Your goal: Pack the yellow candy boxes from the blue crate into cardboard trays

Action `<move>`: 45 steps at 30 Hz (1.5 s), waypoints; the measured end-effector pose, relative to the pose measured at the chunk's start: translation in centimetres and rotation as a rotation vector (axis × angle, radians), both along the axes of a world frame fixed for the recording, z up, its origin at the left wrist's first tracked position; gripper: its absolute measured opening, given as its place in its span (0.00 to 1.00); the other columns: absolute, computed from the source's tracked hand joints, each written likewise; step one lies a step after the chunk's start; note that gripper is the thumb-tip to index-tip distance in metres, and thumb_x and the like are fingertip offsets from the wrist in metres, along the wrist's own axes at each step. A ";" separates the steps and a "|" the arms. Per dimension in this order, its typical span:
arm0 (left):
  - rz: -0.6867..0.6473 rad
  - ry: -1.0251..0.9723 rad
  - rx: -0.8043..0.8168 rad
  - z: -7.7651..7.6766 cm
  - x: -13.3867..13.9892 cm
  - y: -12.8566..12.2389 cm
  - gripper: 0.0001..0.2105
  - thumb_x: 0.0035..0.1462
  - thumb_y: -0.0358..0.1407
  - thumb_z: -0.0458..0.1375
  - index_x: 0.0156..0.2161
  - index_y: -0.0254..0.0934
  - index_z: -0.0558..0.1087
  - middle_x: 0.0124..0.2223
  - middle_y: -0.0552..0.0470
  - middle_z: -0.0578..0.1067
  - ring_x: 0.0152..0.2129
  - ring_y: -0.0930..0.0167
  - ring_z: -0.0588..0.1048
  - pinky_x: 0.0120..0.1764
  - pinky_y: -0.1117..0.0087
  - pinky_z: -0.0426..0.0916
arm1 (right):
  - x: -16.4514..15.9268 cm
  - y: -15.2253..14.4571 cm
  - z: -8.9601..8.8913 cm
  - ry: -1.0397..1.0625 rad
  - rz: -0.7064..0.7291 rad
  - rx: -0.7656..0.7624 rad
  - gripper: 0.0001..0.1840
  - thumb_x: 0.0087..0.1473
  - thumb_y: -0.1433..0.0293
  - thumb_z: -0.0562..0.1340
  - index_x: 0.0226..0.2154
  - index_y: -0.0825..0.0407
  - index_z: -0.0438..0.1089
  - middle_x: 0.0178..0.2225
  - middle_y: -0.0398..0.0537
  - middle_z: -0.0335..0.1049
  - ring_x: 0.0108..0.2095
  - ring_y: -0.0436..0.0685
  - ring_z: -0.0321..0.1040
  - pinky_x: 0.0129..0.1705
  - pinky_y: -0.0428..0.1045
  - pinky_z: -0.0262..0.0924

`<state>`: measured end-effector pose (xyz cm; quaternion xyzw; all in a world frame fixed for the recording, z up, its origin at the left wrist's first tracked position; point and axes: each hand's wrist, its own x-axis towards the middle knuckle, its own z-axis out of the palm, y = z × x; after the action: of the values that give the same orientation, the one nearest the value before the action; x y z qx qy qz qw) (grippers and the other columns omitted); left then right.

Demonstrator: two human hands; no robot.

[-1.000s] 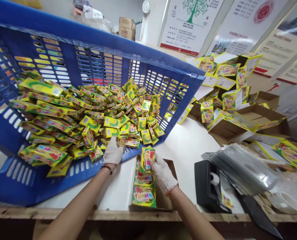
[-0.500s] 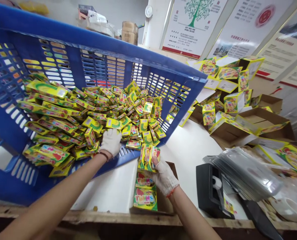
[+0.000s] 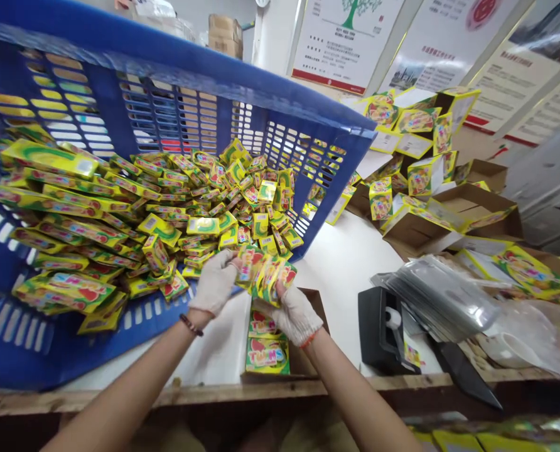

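Both my hands wear white knit gloves. My left hand (image 3: 217, 279) pinches a small yellow-green candy box (image 3: 249, 263) marked with colourful lettering. Right beside it, my right hand (image 3: 296, 312) grips several more such boxes (image 3: 273, 276) in a row, and the two groups meet. Below the hands stands an open cardboard carton (image 3: 308, 364), its left side filled with boxes reading "TWINS" (image 3: 267, 356). On the left a blue plastic basket (image 3: 303, 113), tipped towards me, holds a large heap of the same small boxes (image 3: 167, 194).
A black tape dispenser (image 3: 378, 339) and a stack of clear plastic sheets or trays (image 3: 442, 295) lie to the right. Behind them open printed cartons (image 3: 421, 226) are piled against the wall. Posters (image 3: 350, 44) hang above. The table's wooden front edge (image 3: 204, 394) runs below.
My left hand has come out of the basket towards the right with a candy box and now meets my right hand. My right hand still holds its row above the carton. The view has shifted slightly.
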<state>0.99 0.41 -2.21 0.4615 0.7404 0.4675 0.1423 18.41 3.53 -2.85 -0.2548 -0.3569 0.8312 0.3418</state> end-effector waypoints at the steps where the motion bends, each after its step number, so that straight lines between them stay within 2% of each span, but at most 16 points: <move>1: -0.051 -0.141 0.057 -0.4 1.6 -0.4 0.17 0.57 0.47 0.51 0.40 0.35 0.73 0.37 0.49 0.78 0.34 0.68 0.75 0.36 0.70 0.69 | 0.1 0.2 0.2 -0.015 0.026 0.026 0.33 0.40 0.53 0.73 0.47 0.46 0.67 0.46 0.47 0.74 0.47 0.61 0.71 0.45 0.58 0.70; 3: -0.114 -0.485 0.147 -1.1 4.1 -1.3 0.23 0.51 0.54 0.57 0.40 0.34 0.74 0.36 0.48 0.78 0.33 0.68 0.75 0.36 0.68 0.70 | 0.9 0.7 0.9 -0.087 0.070 0.118 0.33 0.41 0.53 0.72 0.48 0.46 0.65 0.44 0.48 0.74 0.45 0.61 0.72 0.44 0.58 0.70; 5: -0.077 -0.754 0.193 -1.6 5.3 -2.5 0.28 0.46 0.58 0.60 0.40 0.33 0.74 0.35 0.47 0.78 0.34 0.65 0.76 0.37 0.65 0.71 | 2.4 1.2 1.9 -0.210 0.111 0.278 0.31 0.41 0.54 0.71 0.46 0.48 0.66 0.42 0.48 0.75 0.43 0.60 0.72 0.44 0.57 0.70; 7: -0.012 -0.805 0.235 -2.0 5.8 -3.7 0.29 0.49 0.59 0.58 0.43 0.33 0.74 0.40 0.45 0.78 0.39 0.63 0.76 0.42 0.62 0.72 | 4.0 1.4 2.8 -0.378 0.190 0.465 0.28 0.42 0.57 0.70 0.44 0.50 0.66 0.41 0.49 0.74 0.41 0.59 0.72 0.44 0.56 0.69; 11: -0.098 -0.494 0.257 -3.5 7.1 -5.8 0.27 0.61 0.54 0.49 0.56 0.37 0.68 0.55 0.42 0.72 0.53 0.60 0.71 0.55 0.56 0.65 | 5.7 0.0 2.8 -0.962 0.300 0.923 0.23 0.45 0.65 0.66 0.45 0.51 0.65 0.40 0.50 0.72 0.39 0.60 0.70 0.43 0.57 0.67; 14: -0.144 -0.060 0.101 -5.1 8.6 -6.5 0.24 0.63 0.47 0.48 0.58 0.36 0.67 0.57 0.40 0.71 0.56 0.58 0.67 0.58 0.50 0.60 | 5.8 -1.4 1.1 -1.245 0.230 1.301 0.34 0.43 0.66 0.67 0.54 0.55 0.63 0.49 0.58 0.67 0.48 0.66 0.66 0.51 0.61 0.61; 17: -0.171 0.225 0.004 -6.1 9.1 -6.5 0.22 0.66 0.41 0.43 0.58 0.35 0.67 0.58 0.39 0.70 0.59 0.56 0.64 0.60 0.45 0.56 | 5.7 -2.5 -0.5 -1.274 0.195 1.429 0.41 0.47 0.61 0.66 0.61 0.58 0.56 0.55 0.62 0.62 0.55 0.67 0.59 0.57 0.60 0.56; 21: -0.300 0.365 -0.084 -6.0 8.2 -6.2 0.22 0.67 0.41 0.40 0.57 0.34 0.67 0.59 0.39 0.69 0.62 0.53 0.60 0.59 0.39 0.52 | 4.8 -2.8 -0.2 -1.364 0.301 1.520 0.36 0.54 0.60 0.61 0.61 0.58 0.57 0.54 0.63 0.63 0.54 0.69 0.60 0.55 0.63 0.55; 24: -0.293 0.365 0.017 -5.3 7.6 -6.6 0.22 0.67 0.41 0.40 0.59 0.34 0.64 0.60 0.39 0.68 0.60 0.55 0.62 0.58 0.42 0.57 | 4.5 -1.9 1.4 -1.351 0.363 1.442 0.28 0.53 0.62 0.62 0.55 0.56 0.62 0.52 0.60 0.66 0.50 0.67 0.64 0.51 0.60 0.59; 27: -0.261 0.384 0.148 -4.0 7.8 -7.4 0.18 0.66 0.39 0.45 0.55 0.33 0.67 0.55 0.39 0.72 0.53 0.59 0.68 0.55 0.52 0.64 | 5.9 0.1 3.3 -1.219 0.456 1.167 0.25 0.50 0.63 0.65 0.50 0.53 0.64 0.46 0.52 0.70 0.43 0.59 0.68 0.45 0.52 0.63; 30: -0.533 0.531 0.100 -2.5 8.5 -8.2 0.12 0.64 0.37 0.48 0.40 0.36 0.73 0.43 0.44 0.76 0.44 0.62 0.72 0.55 0.55 0.65 | 8.3 2.2 4.8 -1.165 0.628 0.938 0.27 0.47 0.65 0.66 0.49 0.52 0.62 0.42 0.47 0.72 0.38 0.55 0.69 0.39 0.47 0.63; 32: -0.713 0.660 -0.017 -1.9 9.1 -8.5 0.12 0.63 0.40 0.51 0.37 0.36 0.74 0.40 0.45 0.77 0.43 0.61 0.73 0.56 0.51 0.62 | 9.2 3.4 5.1 -1.206 0.811 0.925 0.25 0.46 0.66 0.67 0.47 0.54 0.65 0.41 0.48 0.72 0.38 0.55 0.68 0.36 0.46 0.62; 35: -0.775 0.800 -0.173 -1.8 9.8 -8.5 0.15 0.60 0.44 0.55 0.38 0.34 0.76 0.41 0.41 0.78 0.44 0.57 0.73 0.57 0.48 0.60 | 8.6 4.6 4.6 -1.272 1.094 0.974 0.22 0.44 0.67 0.68 0.43 0.55 0.68 0.41 0.49 0.72 0.38 0.56 0.68 0.36 0.47 0.60; 37: -0.762 0.845 -0.195 -2.1 10.0 -8.5 0.16 0.60 0.44 0.56 0.39 0.32 0.77 0.42 0.40 0.78 0.44 0.56 0.74 0.57 0.49 0.59 | 7.3 5.3 4.0 -1.290 1.214 0.909 0.20 0.42 0.68 0.68 0.41 0.57 0.71 0.38 0.47 0.73 0.36 0.56 0.68 0.36 0.47 0.60; 41: -0.747 0.841 -0.163 -2.4 9.8 -8.7 0.14 0.58 0.41 0.57 0.41 0.33 0.78 0.43 0.40 0.79 0.45 0.56 0.74 0.58 0.49 0.58 | 5.5 7.4 2.9 -1.224 1.303 0.597 0.21 0.38 0.69 0.70 0.38 0.58 0.73 0.32 0.43 0.73 0.32 0.53 0.69 0.37 0.48 0.63; 45: -0.757 0.815 -0.191 -2.4 9.5 -9.0 0.12 0.57 0.39 0.58 0.41 0.33 0.78 0.43 0.41 0.79 0.45 0.57 0.74 0.60 0.50 0.55 | 6.3 9.3 1.7 -1.139 1.381 0.434 0.27 0.32 0.69 0.73 0.39 0.57 0.72 0.33 0.41 0.74 0.33 0.53 0.71 0.38 0.48 0.65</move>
<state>10.50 -8.57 -4.59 0.8233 0.5573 0.0987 0.0437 24.70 12.87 -1.15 -0.2864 -0.6922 0.5145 -0.4172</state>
